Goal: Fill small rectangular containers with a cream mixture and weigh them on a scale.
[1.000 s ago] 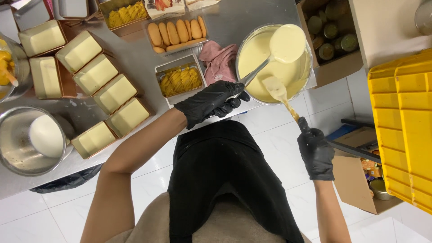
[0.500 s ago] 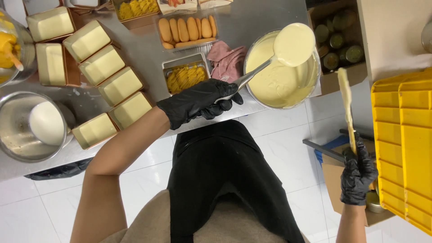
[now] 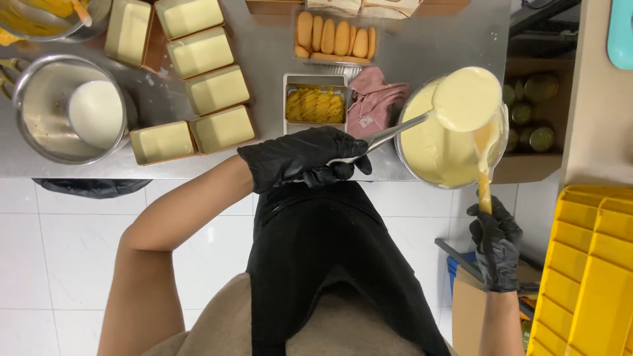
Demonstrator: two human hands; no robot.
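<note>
My left hand [image 3: 304, 158], in a black glove, grips the metal handle of a ladle [image 3: 467, 99] full of pale yellow cream, held over a steel bowl [image 3: 405, 115] of the same cream at the counter's edge. My right hand [image 3: 496, 240], also gloved, holds a wooden spatula [image 3: 484, 158] upright, its blade against the ladle's underside above the bowl.
Several rectangular tins of cream [image 3: 217, 89] lie in a row on the steel counter [image 3: 409, 39]. A tray of mango slices [image 3: 315, 105], a pink cloth [image 3: 372, 99], ladyfingers [image 3: 335, 34] and a steel bowl with white cream [image 3: 66, 109] sit nearby. Yellow crates [image 3: 587, 270] stand at right.
My right hand has swung the spatula from out at the right back under the ladle over the bowl. The left hand keeps the ladle raised.
</note>
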